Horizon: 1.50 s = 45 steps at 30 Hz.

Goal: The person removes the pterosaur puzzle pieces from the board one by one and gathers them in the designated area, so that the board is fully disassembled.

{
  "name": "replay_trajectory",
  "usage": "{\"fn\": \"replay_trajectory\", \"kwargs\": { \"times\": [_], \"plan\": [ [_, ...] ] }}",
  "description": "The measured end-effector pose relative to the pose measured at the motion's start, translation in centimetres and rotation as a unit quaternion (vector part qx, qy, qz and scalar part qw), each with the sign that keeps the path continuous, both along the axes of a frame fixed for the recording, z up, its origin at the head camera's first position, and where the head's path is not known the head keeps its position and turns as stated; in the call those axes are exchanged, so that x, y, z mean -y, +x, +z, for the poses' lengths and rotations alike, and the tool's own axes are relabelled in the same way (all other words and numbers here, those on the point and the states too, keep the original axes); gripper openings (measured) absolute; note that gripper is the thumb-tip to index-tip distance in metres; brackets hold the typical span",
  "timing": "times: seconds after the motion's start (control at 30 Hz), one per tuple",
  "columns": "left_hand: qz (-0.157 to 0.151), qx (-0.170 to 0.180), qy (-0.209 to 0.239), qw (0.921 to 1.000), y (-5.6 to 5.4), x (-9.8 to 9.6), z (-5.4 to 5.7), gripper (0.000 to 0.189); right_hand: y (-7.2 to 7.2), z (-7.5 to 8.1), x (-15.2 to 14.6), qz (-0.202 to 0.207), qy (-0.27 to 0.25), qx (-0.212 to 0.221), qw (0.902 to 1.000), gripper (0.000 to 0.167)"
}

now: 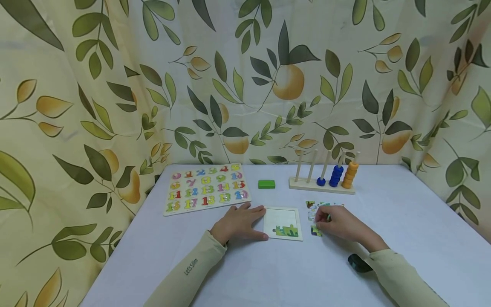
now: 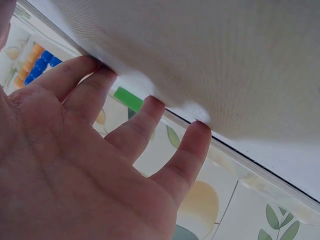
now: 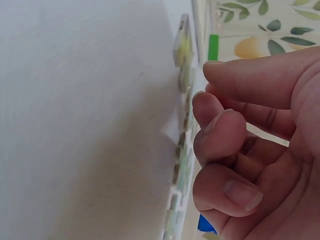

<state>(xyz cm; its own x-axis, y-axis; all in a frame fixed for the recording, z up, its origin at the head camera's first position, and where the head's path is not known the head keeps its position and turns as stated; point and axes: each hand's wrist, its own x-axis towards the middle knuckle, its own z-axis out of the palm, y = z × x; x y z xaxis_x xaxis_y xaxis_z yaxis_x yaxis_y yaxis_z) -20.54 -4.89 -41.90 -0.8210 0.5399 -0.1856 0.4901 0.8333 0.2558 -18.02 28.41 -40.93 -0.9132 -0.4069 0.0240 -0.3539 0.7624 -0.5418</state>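
In the head view, my left hand (image 1: pixel 241 221) rests with spread fingers at the left edge of a white puzzle tray (image 1: pixel 281 213). Joined green puzzle pieces (image 1: pixel 287 230) lie along the tray's lower right. To the right of it, my right hand (image 1: pixel 337 221) is over loose puzzle pieces (image 1: pixel 311 211), its fingers bent. One green and dark piece (image 1: pixel 316 230) lies just below its fingertips. The right wrist view shows a gap between thumb and forefinger, with nothing visible in it. Low in that view's background, the pieces (image 3: pixel 184 55) line the table beside the fingers.
A number board (image 1: pixel 207 189) lies at the back left. Behind the tray is a green block (image 1: pixel 266 184). A wooden bead stand (image 1: pixel 322 186) with blue and orange beads stands at the back right. A black object (image 1: pixel 359 263) sits by the right sleeve. Patterned curtain (image 1: pixel 245 85) surrounds the table.
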Motion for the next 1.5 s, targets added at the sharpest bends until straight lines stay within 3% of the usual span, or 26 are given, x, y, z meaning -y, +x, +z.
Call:
{"fn": "replay_trajectory", "kwargs": {
  "times": [0.47,0.83,1.17,1.5],
  "plan": [
    [0.004,0.006,0.002,1.0000,-0.2,0.1,0.4,0.090,-0.3,1.8,3.2,0.038,-0.051,0.014,0.9979,0.009],
    [0.013,0.018,0.002,0.9998,-0.2,-0.2,0.3,0.090,-1.5,1.2,6.2,0.100,-0.046,0.052,0.9925,0.016],
    [0.012,0.017,-0.002,0.9998,0.0,-0.2,-0.3,0.090,-1.2,0.6,7.3,0.108,-0.016,0.095,0.9894,0.028],
    [0.010,0.012,0.003,0.9999,0.0,0.0,0.1,0.088,-1.6,0.3,7.2,0.111,-0.013,0.098,0.9889,0.024]
  ]
}}
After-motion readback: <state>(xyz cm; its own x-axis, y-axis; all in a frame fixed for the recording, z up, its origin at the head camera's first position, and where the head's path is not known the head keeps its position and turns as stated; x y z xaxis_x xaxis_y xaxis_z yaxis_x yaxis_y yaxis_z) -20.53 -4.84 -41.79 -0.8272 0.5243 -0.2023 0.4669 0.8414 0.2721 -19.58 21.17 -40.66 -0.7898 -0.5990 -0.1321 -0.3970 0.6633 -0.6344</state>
